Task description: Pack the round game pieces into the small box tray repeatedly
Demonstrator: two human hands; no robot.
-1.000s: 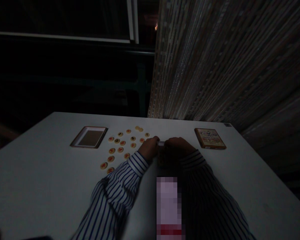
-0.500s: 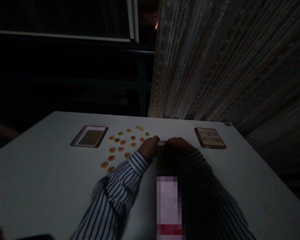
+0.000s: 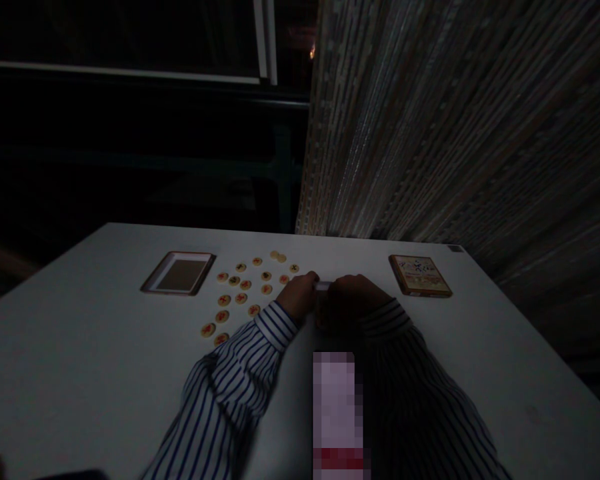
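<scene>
The left grip [image 3: 299,297] and right grip [image 3: 361,295] are curled closed on opposite sides of 1 shadowed, pale-edged object [image 3: 323,286] at the middle of the bench [image 3: 80,353]. Round marked discs [image 3: 241,299] lie leftward, between it and an open shallow box [image 3: 184,277]; 1 printed flat box [image 3: 420,275] sits rightward.

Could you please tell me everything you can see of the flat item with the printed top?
The flat item has a pale tan top with dark, brush-like marks above a reddish band, too small to read, inside a brown border. It may be a cardboard box or a lid; its underside is hidden. Brown sides show at its left and near edges. It lies printed face up, near the far right corner of the white table, touching only that.
</scene>
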